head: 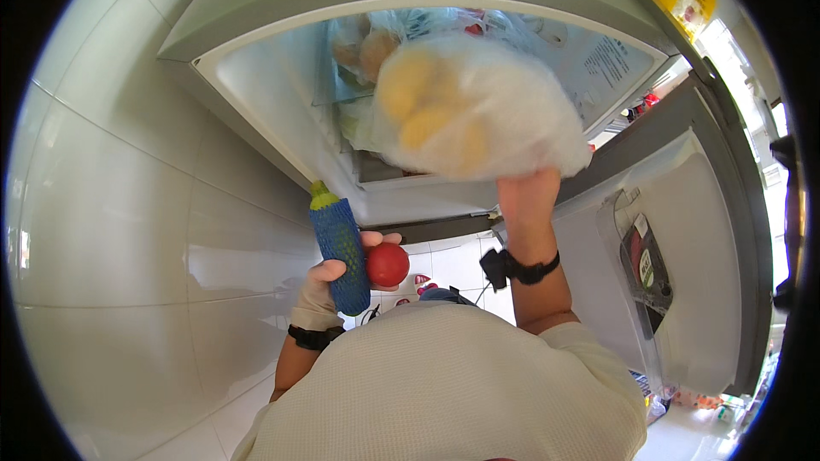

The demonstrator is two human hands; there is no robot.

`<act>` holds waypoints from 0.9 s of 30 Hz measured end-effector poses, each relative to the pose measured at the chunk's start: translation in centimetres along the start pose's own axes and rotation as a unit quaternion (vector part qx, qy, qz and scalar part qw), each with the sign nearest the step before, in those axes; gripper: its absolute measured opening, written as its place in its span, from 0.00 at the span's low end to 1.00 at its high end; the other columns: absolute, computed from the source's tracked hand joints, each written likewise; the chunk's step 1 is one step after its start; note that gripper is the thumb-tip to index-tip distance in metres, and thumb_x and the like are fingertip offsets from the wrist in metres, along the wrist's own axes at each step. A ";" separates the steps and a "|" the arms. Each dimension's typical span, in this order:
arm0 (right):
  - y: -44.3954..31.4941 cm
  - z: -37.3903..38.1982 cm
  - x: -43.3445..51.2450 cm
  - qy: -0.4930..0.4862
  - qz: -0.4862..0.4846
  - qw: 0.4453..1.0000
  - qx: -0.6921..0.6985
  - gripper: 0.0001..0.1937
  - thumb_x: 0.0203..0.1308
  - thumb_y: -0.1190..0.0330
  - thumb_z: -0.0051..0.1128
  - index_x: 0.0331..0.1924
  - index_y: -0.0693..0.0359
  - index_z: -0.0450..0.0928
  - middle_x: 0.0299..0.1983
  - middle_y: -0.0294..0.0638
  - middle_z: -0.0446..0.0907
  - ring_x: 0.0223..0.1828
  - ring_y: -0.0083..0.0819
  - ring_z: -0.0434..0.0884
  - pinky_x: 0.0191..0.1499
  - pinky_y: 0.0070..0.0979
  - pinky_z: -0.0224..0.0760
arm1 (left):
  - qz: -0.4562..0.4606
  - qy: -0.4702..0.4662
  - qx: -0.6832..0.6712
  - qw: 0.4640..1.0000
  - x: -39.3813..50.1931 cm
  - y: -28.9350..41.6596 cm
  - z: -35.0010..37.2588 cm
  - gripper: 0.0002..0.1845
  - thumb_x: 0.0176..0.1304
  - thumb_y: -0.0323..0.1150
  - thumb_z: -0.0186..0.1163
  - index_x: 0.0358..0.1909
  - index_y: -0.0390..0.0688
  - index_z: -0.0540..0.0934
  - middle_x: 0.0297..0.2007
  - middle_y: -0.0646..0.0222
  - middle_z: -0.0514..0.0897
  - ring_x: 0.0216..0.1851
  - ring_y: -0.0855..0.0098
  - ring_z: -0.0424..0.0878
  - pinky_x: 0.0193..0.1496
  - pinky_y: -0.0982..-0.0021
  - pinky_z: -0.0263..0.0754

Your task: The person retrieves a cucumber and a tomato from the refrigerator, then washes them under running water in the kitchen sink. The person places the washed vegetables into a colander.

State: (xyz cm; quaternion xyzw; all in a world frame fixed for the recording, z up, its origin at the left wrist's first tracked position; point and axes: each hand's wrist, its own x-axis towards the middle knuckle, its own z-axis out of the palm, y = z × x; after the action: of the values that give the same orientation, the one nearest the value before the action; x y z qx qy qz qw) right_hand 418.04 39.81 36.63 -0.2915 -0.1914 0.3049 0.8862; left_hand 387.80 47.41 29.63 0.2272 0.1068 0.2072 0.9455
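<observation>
In my left hand (330,275) are a zucchini in a blue foam net (339,250) and a red tomato (387,264), held side by side outside the refrigerator (410,195). My right hand (532,186) grips the lower edge of a translucent plastic bag (519,109) with several round yellow items inside. This bag is blurred and covers much of the compartment opening; the fingers are partly hidden by it. Behind it, more plastic bags (378,51) hold round produce, and a leafy vegetable (359,125) shows at the bag's left.
At the right, the open refrigerator door (698,205) carries a clear shelf with a dark package (646,262). A white tiled wall (115,205) stands close on the left. Feet in red and white sandals (423,282) show on the tiled floor. A yellow bag (688,0) is at the upper right.
</observation>
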 end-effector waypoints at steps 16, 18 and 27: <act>-6.0 -16.9 -28.2 0.064 0.020 0.981 -0.180 0.23 0.78 0.60 0.50 0.70 0.64 0.73 0.66 0.49 0.79 0.63 0.39 0.81 0.69 0.36 0.73 | -0.118 -0.106 -0.039 0.987 -0.2 -0.8 -5.9 0.41 0.55 0.46 0.75 0.68 0.37 0.74 0.72 0.40 0.68 0.69 0.40 0.74 0.60 0.34 0.81; -7.9 -19.7 -32.3 0.054 -0.004 0.992 -0.118 0.22 0.78 0.56 0.49 0.64 0.64 0.76 0.59 0.50 0.82 0.59 0.41 0.83 0.65 0.39 0.76 | -0.124 -0.106 -0.046 0.986 -0.5 -0.9 -5.6 0.41 0.55 0.46 0.76 0.67 0.37 0.74 0.71 0.41 0.69 0.70 0.39 0.73 0.59 0.33 0.81; -21.7 -27.2 -43.6 0.398 -0.069 0.890 -0.212 0.28 0.74 0.48 0.48 0.66 0.61 0.75 0.52 0.46 0.82 0.51 0.36 0.83 0.54 0.38 0.80 | -0.089 -0.085 -0.022 0.992 -5.9 -5.1 -1.4 0.41 0.55 0.48 0.78 0.67 0.38 0.74 0.71 0.44 0.69 0.70 0.37 0.71 0.58 0.33 0.82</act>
State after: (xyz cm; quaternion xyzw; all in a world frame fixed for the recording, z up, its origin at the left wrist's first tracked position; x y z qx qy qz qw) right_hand 409.14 -13.45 22.71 -0.5553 0.0979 0.0540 0.8241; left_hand 383.85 41.26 26.62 0.2127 0.0412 0.1043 0.9707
